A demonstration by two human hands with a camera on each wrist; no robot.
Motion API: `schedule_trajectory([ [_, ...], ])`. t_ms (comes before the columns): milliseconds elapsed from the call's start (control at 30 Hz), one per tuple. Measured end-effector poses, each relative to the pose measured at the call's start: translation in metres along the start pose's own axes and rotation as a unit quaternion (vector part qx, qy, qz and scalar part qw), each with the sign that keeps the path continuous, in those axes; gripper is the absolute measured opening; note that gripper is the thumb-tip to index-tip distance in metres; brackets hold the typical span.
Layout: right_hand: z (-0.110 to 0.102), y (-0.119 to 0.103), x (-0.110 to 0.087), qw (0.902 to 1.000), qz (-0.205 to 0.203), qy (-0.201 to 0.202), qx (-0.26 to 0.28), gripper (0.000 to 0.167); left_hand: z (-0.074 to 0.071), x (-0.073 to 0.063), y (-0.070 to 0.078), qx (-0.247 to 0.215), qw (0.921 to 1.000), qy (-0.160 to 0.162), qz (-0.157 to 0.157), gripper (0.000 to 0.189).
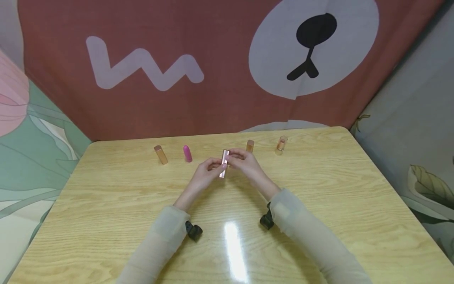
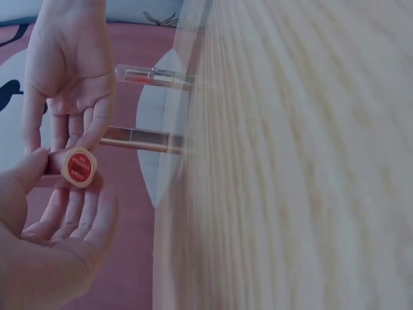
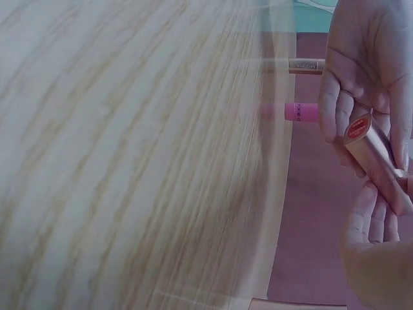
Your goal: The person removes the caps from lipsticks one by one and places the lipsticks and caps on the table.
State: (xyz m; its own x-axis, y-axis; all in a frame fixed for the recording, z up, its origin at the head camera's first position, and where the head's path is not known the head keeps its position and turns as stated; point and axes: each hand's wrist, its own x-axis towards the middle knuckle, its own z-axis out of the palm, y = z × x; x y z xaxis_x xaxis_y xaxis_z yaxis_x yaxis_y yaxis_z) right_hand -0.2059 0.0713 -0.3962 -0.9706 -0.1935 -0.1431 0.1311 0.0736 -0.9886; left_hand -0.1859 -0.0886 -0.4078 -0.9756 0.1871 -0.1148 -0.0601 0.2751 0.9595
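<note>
Both hands hold one rose-gold lipstick tube (image 1: 224, 163) above the table, tilted slightly in the head view. My left hand (image 1: 205, 173) pinches its lower part between thumb and fingers. Higher up, the thumb and fingers of my right hand (image 1: 245, 162) grip the upper part. A round red label (image 2: 81, 168) marks the tube's lower end, facing the left wrist camera. In the right wrist view the same lipstick tube (image 3: 377, 165) lies slanted between the fingers of both hands. Just behind the right hand stands a gold-brown lipstick (image 1: 250, 145), its lower part hidden.
Along the back of the wooden table (image 1: 117, 205) stand another gold-brown lipstick (image 1: 161, 154) and a bright pink tube (image 1: 187, 154) on the left. A clear-capped lipstick (image 1: 281, 145) stands on the right. A red-brown cloth (image 1: 220, 106) hangs behind the table's far edge.
</note>
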Motion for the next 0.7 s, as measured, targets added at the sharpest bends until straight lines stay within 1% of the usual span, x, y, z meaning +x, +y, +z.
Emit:
schedule_trajectory([
  [133, -0.0015, -0.0028, -0.0010, 0.9998, 0.011, -0.004, 0.018, 0.042, 0.0018, 0.0002, 0.0024, -0.022, 0.9997, -0.002, 0.001, 0.035],
  [267, -0.0034, -0.0053, -0.0002, 0.9993, 0.014, -0.007, 0.034, 0.042, 0.0027, 0.0006, 0.0046, -0.037, 0.9992, 0.004, 0.012, 0.034],
  [400, -0.0057, -0.0060, 0.0001, 0.9992, 0.017, -0.014, 0.034, 0.042, 0.0029, 0.0002, 0.0051, -0.047, 0.9988, 0.008, 0.013, 0.033],
  [533, -0.0078, -0.0047, -0.0009, 0.9988, 0.020, -0.020, 0.041, 0.043, 0.0027, -0.0020, 0.0053, -0.052, 0.9986, -0.001, 0.009, 0.035],
  [700, -0.0095, -0.0054, -0.0021, 0.9980, 0.020, -0.015, 0.057, 0.043, 0.0017, -0.0033, 0.0058, -0.054, 0.9984, -0.011, 0.015, 0.037],
])
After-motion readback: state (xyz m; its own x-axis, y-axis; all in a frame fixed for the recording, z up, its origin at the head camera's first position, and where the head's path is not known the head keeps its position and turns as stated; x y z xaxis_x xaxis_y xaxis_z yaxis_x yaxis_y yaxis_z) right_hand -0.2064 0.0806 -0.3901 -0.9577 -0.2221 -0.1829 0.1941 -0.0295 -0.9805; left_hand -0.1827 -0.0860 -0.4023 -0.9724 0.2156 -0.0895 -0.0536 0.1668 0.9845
